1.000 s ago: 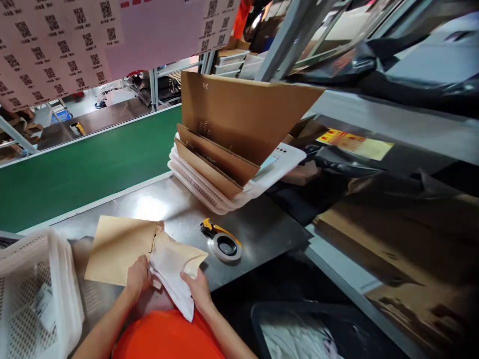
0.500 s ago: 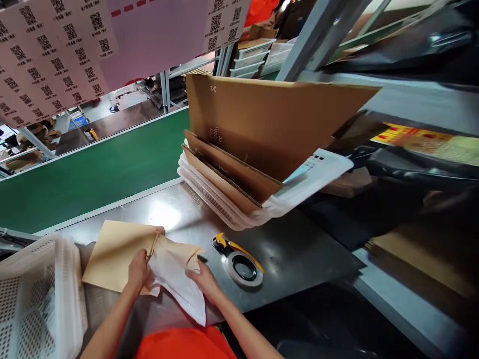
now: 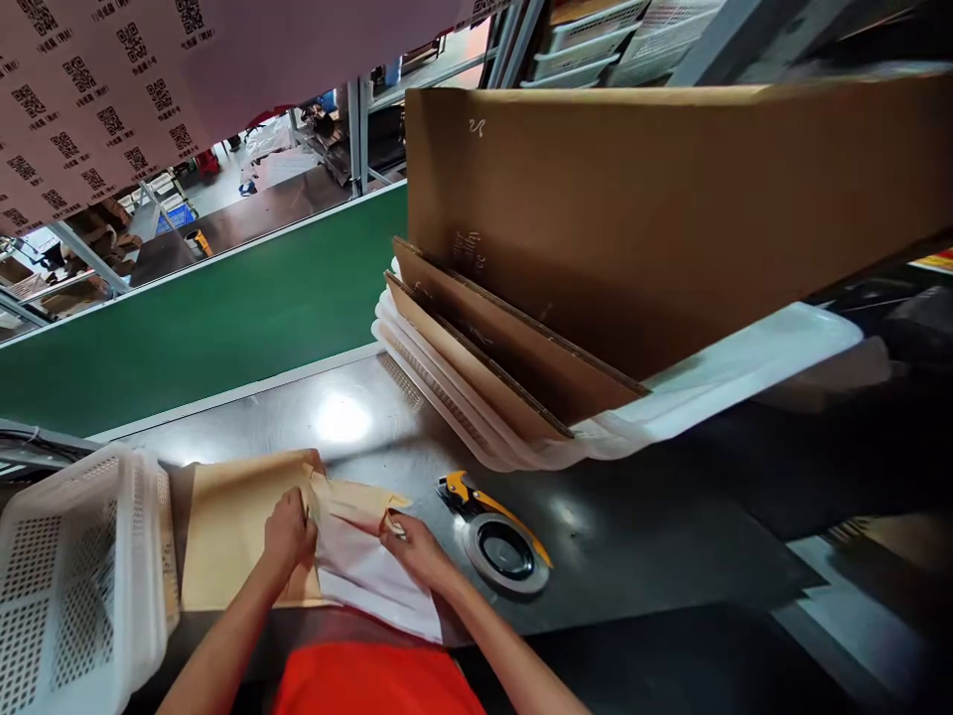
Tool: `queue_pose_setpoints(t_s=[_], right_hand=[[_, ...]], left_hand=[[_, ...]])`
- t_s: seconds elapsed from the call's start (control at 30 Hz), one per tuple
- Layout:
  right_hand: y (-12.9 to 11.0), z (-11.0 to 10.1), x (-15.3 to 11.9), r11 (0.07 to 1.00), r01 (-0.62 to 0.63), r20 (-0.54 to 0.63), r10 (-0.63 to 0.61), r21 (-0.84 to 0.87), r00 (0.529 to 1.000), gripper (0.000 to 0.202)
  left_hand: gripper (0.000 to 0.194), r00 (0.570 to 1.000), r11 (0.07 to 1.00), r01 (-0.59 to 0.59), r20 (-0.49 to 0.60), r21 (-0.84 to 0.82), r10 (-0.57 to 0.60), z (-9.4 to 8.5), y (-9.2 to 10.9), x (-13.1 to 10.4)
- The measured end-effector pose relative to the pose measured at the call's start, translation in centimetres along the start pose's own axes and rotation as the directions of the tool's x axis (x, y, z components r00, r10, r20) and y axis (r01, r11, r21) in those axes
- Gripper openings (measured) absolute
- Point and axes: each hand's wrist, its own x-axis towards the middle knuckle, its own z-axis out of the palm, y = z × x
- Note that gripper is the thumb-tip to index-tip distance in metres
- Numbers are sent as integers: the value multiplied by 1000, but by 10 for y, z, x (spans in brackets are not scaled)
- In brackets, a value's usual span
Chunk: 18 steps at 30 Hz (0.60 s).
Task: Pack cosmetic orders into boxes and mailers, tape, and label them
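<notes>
place: a packing station, by the look of it in a warehouse
bench: steel-topped workbench (image 3: 342, 397), a yellow-handled tape dispenser (image 3: 530, 581) lying on it near a kraft paper mailer (image 3: 227, 536)
belt: a long green conveyor belt (image 3: 298, 288) runs along the bench's far edge
baskets: white perforated plastic baskets (image 3: 141, 556) nested on the left, a stack of white trays (image 3: 585, 52) standing at the back
cardboard: brown cardboard sheets (image 3: 596, 209) propped up in more white baskets
overhead: a pinkish board (image 3: 283, 50) with rows of printed qr codes (image 3: 78, 74)
across the way: a second bench (image 3: 249, 211), with what looks like another tape dispenser (image 3: 198, 244), beyond steel posts (image 3: 358, 134)
</notes>
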Motion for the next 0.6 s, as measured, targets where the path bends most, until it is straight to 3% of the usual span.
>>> queue_pose_setpoints(t_s=[0.07, 0.17, 0.27, 0.37, 0.47, 0.6], right_hand=[[-2, -2, 7, 999, 42, 64, -42, -11, 997, 17], [-5, -1, 16, 997, 78, 43, -79, 10, 996, 38], [-8, 2, 21, 996, 81, 40, -83, 44, 996, 44], [-11, -2, 24, 994, 101, 62, -103, 28, 993, 42], [-14, -18, 24, 994, 112, 51, -112, -4, 992, 47], [-16, -27, 14, 998, 45, 98, -50, 49, 994, 52]], left_hand=[[21, 999, 998, 50, 21, -22, -50, 0, 8, 10], [22, 999, 998, 30, -8, -53, -31, 1, 12, 19], [30, 995, 984, -92, -59, -152, 84, 2, 12, 19], [36, 968, 911, -253, -89, -326, 237, 5, 13, 9], [37, 948, 853, -298, -28, -428, 317, 11, 9, -1], [35, 946, 849, -260, 53, -460, 319, 15, 8, -7]])
